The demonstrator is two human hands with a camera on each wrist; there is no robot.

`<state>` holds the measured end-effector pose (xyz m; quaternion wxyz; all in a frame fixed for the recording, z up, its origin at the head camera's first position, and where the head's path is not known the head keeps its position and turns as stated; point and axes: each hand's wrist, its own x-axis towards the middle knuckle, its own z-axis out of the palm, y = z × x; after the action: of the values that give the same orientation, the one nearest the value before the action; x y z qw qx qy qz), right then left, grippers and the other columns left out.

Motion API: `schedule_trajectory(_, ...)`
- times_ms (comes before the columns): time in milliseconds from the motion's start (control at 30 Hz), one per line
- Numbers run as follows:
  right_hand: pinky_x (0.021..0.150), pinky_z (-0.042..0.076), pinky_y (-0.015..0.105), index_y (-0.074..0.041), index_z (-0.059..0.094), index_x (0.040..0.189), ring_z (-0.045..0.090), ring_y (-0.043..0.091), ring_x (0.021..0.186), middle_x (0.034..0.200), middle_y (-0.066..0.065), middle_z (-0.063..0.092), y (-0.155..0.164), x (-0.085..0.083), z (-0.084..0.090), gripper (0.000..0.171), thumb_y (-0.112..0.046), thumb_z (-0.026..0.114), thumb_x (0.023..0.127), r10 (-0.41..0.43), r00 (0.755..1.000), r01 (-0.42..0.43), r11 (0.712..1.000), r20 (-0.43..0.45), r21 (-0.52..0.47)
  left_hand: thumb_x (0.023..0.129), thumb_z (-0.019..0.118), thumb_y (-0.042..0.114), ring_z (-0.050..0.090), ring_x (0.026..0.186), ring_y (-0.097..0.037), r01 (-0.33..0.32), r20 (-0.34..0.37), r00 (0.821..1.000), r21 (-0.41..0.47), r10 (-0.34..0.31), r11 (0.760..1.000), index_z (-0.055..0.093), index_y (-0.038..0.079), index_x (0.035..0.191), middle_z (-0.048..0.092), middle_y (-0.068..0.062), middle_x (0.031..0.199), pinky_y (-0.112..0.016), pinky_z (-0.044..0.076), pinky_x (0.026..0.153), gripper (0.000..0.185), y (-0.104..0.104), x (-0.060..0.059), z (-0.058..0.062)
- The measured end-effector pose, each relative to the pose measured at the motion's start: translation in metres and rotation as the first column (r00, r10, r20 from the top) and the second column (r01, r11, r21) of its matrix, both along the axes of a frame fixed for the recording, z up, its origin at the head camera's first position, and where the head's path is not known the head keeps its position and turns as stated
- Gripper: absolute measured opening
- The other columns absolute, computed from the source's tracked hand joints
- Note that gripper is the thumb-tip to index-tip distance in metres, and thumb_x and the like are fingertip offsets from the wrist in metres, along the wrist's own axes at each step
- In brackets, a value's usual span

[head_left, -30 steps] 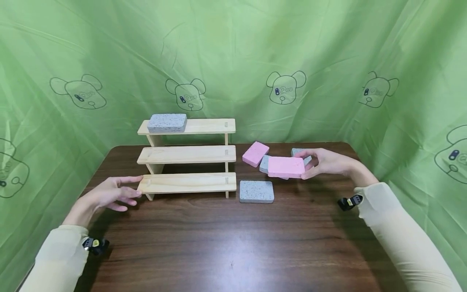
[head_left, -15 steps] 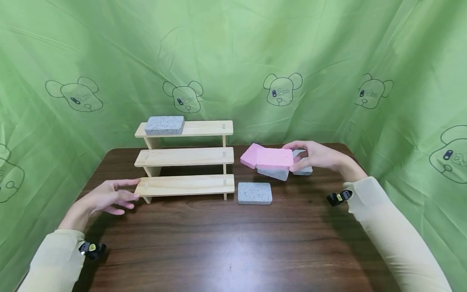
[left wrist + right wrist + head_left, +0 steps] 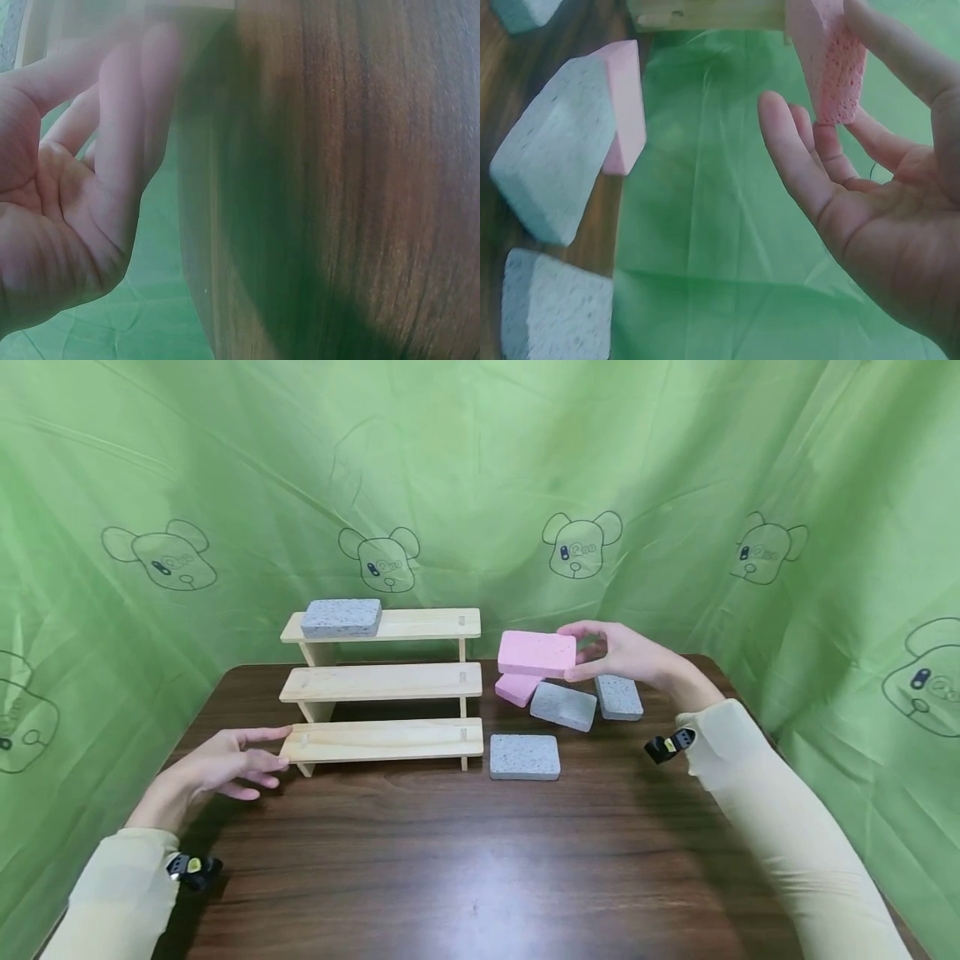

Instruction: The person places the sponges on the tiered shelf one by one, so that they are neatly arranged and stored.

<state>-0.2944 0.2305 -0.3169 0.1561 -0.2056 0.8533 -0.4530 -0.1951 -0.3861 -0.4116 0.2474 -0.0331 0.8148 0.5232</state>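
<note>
My right hand [image 3: 603, 653] pinches a pink sponge block [image 3: 537, 653] by its right end and holds it in the air beside the right end of the wooden three-step shelf [image 3: 382, 682]. The right wrist view shows the same pink block [image 3: 826, 56] between thumb and fingers. A grey block [image 3: 341, 617] lies on the shelf's top step at the left. My left hand [image 3: 225, 768] rests with straight fingers against the left end of the bottom step and holds nothing; in the left wrist view the fingers [image 3: 120, 135] are relaxed.
On the dark wooden table [image 3: 465, 868] right of the shelf lie a second pink block [image 3: 516, 688] and three grey blocks [image 3: 563, 705] [image 3: 618, 697] [image 3: 524, 757]. Green cloth hangs behind and at both sides of the table.
My right hand has lifted the pink block off the pile and carried it up and to the left, toward the shelf. The left hand has stayed by the bottom step.
</note>
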Motion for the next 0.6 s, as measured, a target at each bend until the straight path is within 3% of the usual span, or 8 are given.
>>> schedule_trajectory(133, 0.097, 0.047, 0.044, -0.023, 0.052, 0.146, 0.063, 0.023, 0.111, 0.129, 0.002, 0.062, -0.014, -0.006, 0.007, 0.078, -0.028, 0.091, 0.078, 0.007, 0.999, -0.007, 1.0, -0.045, -0.012, 0.095, 0.074, 0.023, 0.072, 0.092, -0.025, 0.002, 0.001, 1.0, 0.003, -0.002, 1.0, 0.028, 0.009, 0.16, 0.073, -0.011, 0.116, -0.043, 0.062, 0.069, 0.081, -0.001, -0.001, 0.001)
schedule_trajectory(300, 0.1, 0.043, 0.046, -0.022, 0.05, 0.148, 0.061, 0.023, 0.111, 0.125, 0.006, 0.065, -0.03, -0.012, 0.018, 0.08, -0.027, 0.09, 0.079, 0.042, 0.995, -0.044, 0.999, -0.088, -0.028, 0.095, 0.074, 0.023, 0.072, 0.092, -0.026, 0.005, -0.001, 1.0, 0.009, -0.005, 1.0, 0.029, 0.01, 0.16, 0.073, -0.011, 0.116, -0.043, 0.062, 0.069, 0.081, -0.002, -0.003, 0.001)
schedule_trajectory(600, 0.097, 0.048, 0.044, -0.025, 0.052, 0.146, 0.061, 0.022, 0.113, 0.126, 0.003, 0.065, -0.049, -0.013, 0.026, 0.074, -0.028, 0.088, 0.082, 0.105, 0.988, -0.114, 0.991, -0.11, -0.074, 0.097, 0.072, 0.022, 0.072, 0.093, -0.026, 0.023, 0.001, 1.0, 0.008, -0.023, 1.0, 0.026, 0.008, 0.16, 0.072, -0.012, 0.118, -0.043, 0.062, 0.069, 0.079, 0.001, -0.001, 0.001)
